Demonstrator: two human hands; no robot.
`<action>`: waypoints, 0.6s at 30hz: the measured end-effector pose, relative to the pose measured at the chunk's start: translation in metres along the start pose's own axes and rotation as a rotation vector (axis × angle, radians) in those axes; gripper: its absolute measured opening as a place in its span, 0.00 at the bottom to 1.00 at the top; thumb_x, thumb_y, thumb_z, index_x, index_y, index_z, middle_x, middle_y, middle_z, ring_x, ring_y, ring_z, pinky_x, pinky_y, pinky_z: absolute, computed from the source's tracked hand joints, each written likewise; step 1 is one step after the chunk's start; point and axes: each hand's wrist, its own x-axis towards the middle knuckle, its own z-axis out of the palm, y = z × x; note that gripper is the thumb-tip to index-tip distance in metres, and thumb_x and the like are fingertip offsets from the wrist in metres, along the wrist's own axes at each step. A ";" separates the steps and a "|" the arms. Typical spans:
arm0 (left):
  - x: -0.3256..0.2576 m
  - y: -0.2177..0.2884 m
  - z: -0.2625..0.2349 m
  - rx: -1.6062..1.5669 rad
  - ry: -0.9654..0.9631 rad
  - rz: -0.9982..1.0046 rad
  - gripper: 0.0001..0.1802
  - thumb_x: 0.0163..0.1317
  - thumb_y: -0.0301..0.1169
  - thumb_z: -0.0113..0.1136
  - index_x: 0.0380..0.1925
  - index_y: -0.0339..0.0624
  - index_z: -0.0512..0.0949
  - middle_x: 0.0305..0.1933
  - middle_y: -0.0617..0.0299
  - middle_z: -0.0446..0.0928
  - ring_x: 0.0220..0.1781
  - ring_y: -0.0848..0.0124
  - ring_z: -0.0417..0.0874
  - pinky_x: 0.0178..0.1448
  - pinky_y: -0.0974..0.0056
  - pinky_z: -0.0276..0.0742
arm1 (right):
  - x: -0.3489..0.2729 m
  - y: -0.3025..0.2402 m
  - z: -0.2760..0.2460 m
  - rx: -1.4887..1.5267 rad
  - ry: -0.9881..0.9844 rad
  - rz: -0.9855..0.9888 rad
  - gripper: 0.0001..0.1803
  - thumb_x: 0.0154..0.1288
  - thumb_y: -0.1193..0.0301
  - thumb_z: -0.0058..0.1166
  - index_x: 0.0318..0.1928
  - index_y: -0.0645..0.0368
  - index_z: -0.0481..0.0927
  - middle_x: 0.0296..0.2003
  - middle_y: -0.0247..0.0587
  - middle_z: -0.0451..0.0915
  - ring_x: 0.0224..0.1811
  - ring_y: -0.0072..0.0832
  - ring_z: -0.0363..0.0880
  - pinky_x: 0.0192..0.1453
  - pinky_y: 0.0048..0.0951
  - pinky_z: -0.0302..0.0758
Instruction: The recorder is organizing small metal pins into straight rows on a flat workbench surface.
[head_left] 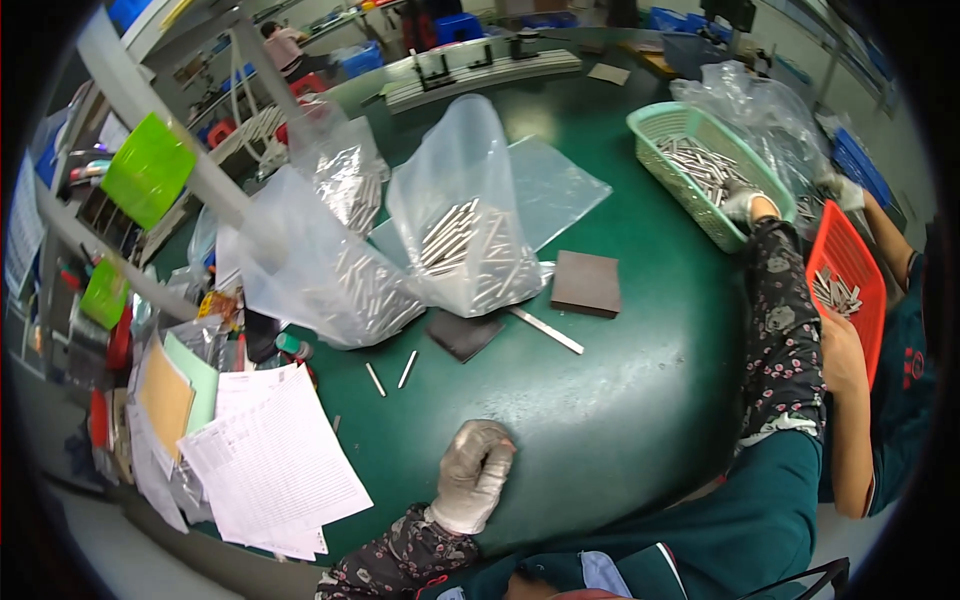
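My left hand [474, 476], in a pale grey work glove, lies closed on the green tabletop near its front edge. Its fingers curl inward, and whatever they may hold is hidden. My right arm stretches far to the right, and my gloved right hand [742, 204] reaches into a light green plastic basket [690, 207]. Many short metal rods [700, 168] lie in that basket, beside the hand. The fingers there are too small and too covered to read. Ahead of my left hand, two loose rods [408, 369] lie on the table.
Clear plastic bags [465, 200] of metal rods stand mid-table, near a dark block [586, 283] and a flat metal strip [548, 331]. Papers [275, 465] cover the left side. A co-worker at the right holds a red basket [848, 290] of metal pieces. A metal rail fixture [480, 80] lies at the back.
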 end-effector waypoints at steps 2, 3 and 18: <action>0.000 -0.002 -0.006 0.050 -0.019 0.068 0.03 0.60 0.24 0.54 0.29 0.35 0.73 0.33 0.56 0.72 0.34 0.66 0.74 0.41 0.66 0.72 | 0.018 -0.018 0.015 0.079 -0.024 -0.004 0.50 0.40 0.66 0.59 0.67 0.57 0.55 0.63 0.55 0.62 0.66 0.45 0.60 0.66 0.38 0.61; 0.002 0.000 0.001 -0.004 -0.043 0.086 0.03 0.60 0.24 0.54 0.29 0.35 0.73 0.33 0.56 0.72 0.34 0.66 0.74 0.41 0.66 0.72 | 0.061 0.067 0.011 0.038 0.025 -0.009 0.48 0.41 0.67 0.57 0.68 0.56 0.54 0.63 0.55 0.63 0.65 0.45 0.62 0.65 0.38 0.63; 0.006 0.003 0.001 0.074 -0.120 0.177 0.02 0.60 0.23 0.52 0.32 0.35 0.71 0.33 0.55 0.71 0.35 0.61 0.75 0.41 0.64 0.72 | 0.151 0.104 0.052 0.073 0.082 0.017 0.52 0.38 0.61 0.70 0.66 0.57 0.57 0.55 0.59 0.71 0.58 0.47 0.71 0.55 0.41 0.72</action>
